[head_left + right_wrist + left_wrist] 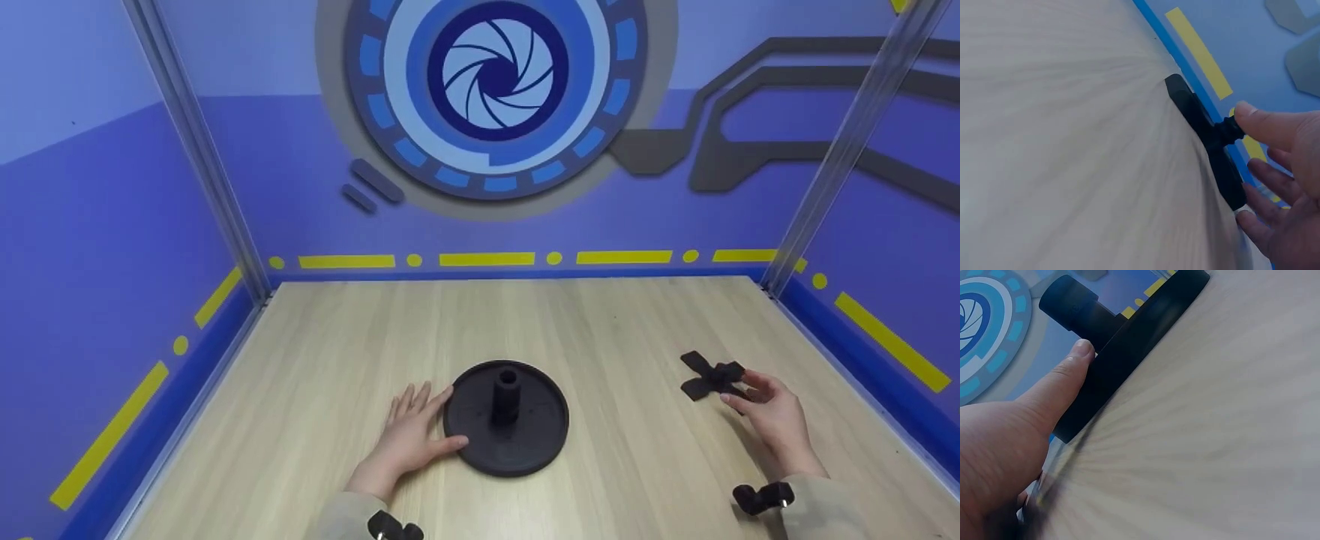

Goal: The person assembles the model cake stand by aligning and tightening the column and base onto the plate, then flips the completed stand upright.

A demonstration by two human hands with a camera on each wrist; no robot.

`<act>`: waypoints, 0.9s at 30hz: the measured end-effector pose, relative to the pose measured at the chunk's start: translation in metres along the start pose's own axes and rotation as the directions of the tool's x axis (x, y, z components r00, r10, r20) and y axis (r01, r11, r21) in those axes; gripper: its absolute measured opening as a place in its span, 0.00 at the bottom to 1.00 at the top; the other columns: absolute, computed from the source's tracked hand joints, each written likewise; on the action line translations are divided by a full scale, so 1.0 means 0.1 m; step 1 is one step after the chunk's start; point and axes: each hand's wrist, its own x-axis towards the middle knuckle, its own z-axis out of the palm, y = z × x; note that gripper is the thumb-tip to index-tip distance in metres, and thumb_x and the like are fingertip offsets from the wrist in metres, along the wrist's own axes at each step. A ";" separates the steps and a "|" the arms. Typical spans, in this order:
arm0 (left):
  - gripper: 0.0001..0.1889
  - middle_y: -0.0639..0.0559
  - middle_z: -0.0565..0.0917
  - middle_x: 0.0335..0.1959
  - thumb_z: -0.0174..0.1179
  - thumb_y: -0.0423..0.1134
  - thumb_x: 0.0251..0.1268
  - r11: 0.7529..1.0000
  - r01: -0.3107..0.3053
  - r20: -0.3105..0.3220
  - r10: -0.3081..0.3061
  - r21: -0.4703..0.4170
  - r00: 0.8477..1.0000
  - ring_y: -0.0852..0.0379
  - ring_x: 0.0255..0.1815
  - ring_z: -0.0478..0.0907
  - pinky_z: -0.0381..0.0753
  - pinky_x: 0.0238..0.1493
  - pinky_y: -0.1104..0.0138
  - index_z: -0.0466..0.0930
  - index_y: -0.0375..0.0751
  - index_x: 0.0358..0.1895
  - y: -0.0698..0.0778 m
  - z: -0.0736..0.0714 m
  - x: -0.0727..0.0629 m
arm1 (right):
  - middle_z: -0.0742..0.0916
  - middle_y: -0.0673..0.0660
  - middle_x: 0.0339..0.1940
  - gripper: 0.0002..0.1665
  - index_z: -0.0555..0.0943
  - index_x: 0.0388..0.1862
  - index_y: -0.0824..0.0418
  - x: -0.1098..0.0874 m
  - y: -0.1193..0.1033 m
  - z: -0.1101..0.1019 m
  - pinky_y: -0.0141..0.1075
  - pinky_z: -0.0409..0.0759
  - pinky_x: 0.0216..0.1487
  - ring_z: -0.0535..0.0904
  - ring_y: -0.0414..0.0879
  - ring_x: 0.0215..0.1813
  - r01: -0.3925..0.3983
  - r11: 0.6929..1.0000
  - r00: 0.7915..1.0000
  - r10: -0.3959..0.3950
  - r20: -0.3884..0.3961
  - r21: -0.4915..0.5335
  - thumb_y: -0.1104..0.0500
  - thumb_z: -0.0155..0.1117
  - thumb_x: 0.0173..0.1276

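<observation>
A black round base (537,442) with a raised rim lies flat on the table, and a hollow black post (507,397) stands upright from its middle. At its left side is my left hand (409,439), fingers spread and fairly straight, the thumb reaching over the rim (1123,354). To the right, a black cross-shaped piece (701,386) with flat arms and a ridged central knob (1229,131) lies on the table. My right hand (776,420) is at its right side, with the thumb by the knob and loosely bent fingers near one arm's end.
The pale wood table (615,322) has blue walls (247,187) with yellow markings around its back and sides. Metal posts (202,150) stand at the two back corners. A small black device (763,497) is strapped to each wrist.
</observation>
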 end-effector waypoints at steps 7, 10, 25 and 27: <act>0.50 0.31 0.54 0.83 0.67 0.70 0.57 1.000 0.014 0.007 -0.014 0.000 1.000 0.28 0.85 0.41 0.35 0.84 0.35 0.62 0.53 0.80 -0.01 0.00 0.01 | 0.70 0.80 0.74 0.48 0.60 0.76 0.78 0.03 0.04 0.03 0.47 0.74 0.73 0.67 0.73 0.75 -0.028 0.995 0.999 0.030 0.023 -0.093 0.56 0.72 0.69; 0.50 0.31 0.55 0.83 0.67 0.70 0.56 1.000 0.006 0.001 -0.006 0.001 1.000 0.27 0.84 0.42 0.37 0.84 0.35 0.62 0.52 0.80 -0.01 0.01 0.01 | 0.69 0.82 0.73 0.45 0.62 0.75 0.79 0.05 0.05 0.04 0.63 0.63 0.77 0.65 0.75 0.75 -0.025 0.993 0.999 0.029 0.029 -0.115 0.59 0.70 0.69; 0.50 0.32 0.55 0.83 0.66 0.71 0.56 1.000 0.013 -0.007 -0.013 0.012 1.000 0.28 0.85 0.43 0.37 0.84 0.35 0.63 0.52 0.80 -0.01 0.01 0.01 | 0.73 0.82 0.68 0.30 0.72 0.67 0.78 0.08 0.04 0.04 0.67 0.64 0.74 0.65 0.78 0.72 0.034 0.970 0.999 -0.034 0.005 -0.241 0.62 0.64 0.72; 0.50 0.32 0.55 0.83 0.66 0.71 0.56 1.000 0.015 -0.005 -0.015 0.012 1.000 0.28 0.85 0.43 0.37 0.84 0.35 0.63 0.52 0.80 -0.01 0.01 0.01 | 0.75 0.81 0.67 0.29 0.73 0.66 0.77 0.08 0.05 0.04 0.66 0.65 0.73 0.66 0.77 0.72 0.041 0.968 0.999 -0.043 -0.003 -0.246 0.62 0.64 0.72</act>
